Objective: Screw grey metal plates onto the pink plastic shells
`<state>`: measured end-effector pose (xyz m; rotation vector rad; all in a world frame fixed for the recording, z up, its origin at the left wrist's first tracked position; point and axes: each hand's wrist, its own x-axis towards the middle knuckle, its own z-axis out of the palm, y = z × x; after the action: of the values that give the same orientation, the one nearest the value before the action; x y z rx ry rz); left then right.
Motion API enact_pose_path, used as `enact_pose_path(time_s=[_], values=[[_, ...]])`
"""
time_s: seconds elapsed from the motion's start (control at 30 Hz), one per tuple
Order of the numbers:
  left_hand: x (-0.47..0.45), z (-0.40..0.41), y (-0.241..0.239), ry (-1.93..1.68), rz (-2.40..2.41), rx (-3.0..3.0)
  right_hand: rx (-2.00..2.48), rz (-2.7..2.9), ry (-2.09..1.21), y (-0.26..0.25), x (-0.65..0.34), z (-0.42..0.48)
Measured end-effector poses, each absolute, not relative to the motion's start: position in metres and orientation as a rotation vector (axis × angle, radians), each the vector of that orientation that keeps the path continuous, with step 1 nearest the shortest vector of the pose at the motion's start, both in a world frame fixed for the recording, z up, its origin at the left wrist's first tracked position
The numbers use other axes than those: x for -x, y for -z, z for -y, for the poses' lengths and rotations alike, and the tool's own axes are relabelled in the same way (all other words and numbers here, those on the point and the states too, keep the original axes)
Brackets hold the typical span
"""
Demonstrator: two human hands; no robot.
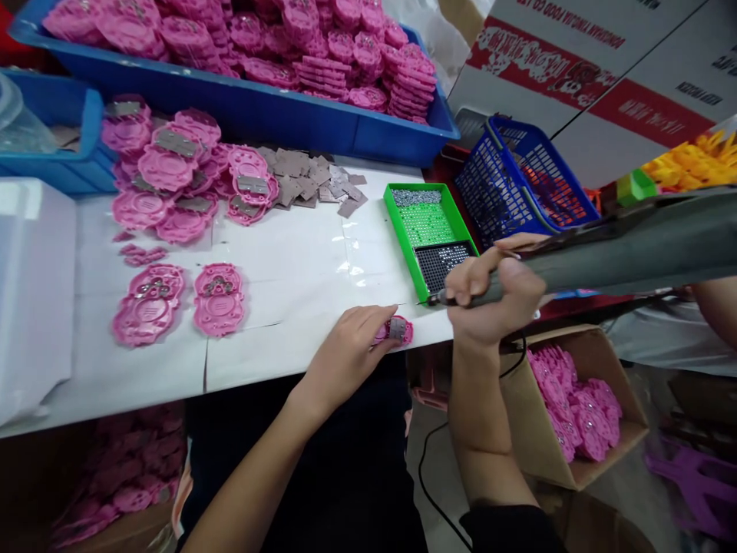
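My left hand [354, 342] grips a pink plastic part [408, 332] at the table's front edge; a grey metal plate [397, 329] lies on that part. Closed round an electric screwdriver [553, 261], my right hand [495, 296] is to the right, the tool's tip pointing left above the table beside a green tray [390, 211]. Small screws [418, 197] lie in the tray's far end, and a black perforated block [441, 265] fills its near end. Two pink parts with metal pieces, one here [219, 299] and one here [148, 305], lie to the left.
Pink parts with plates [173, 157] are heaped at left, beside loose grey plates [311, 180]. A long blue bin [276, 107] of pink parts stands behind. Right are a blue basket [507, 169], printed cartons [530, 69] and a cardboard box [576, 476]. A black cord [426, 445] hangs below.
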<state>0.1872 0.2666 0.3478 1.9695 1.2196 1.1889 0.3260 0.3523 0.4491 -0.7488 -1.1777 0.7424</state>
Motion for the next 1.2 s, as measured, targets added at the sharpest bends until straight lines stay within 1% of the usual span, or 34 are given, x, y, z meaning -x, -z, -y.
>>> enact_pose_path(time_s=[0.17,0.73,1.03,1.2], values=[[-0.188,-0.266,-0.346,-1.241,-1.239,-1.978,0.708,1.221,-0.940,-0.429,-0.310,-0.334],[-0.189,-0.268,-0.351,-1.135,-1.235,-1.912,0.817,1.231,-0.989,-0.421,-0.301,-0.339],[-0.190,-0.268,-0.349,-1.154,-1.267,-1.915,0.729,1.294,-1.040,-0.416,-0.305,-0.340],[-0.188,-0.269,-0.346,-1.163,-1.288,-1.914,0.761,1.308,-1.044,-0.414,-0.304,-0.342]])
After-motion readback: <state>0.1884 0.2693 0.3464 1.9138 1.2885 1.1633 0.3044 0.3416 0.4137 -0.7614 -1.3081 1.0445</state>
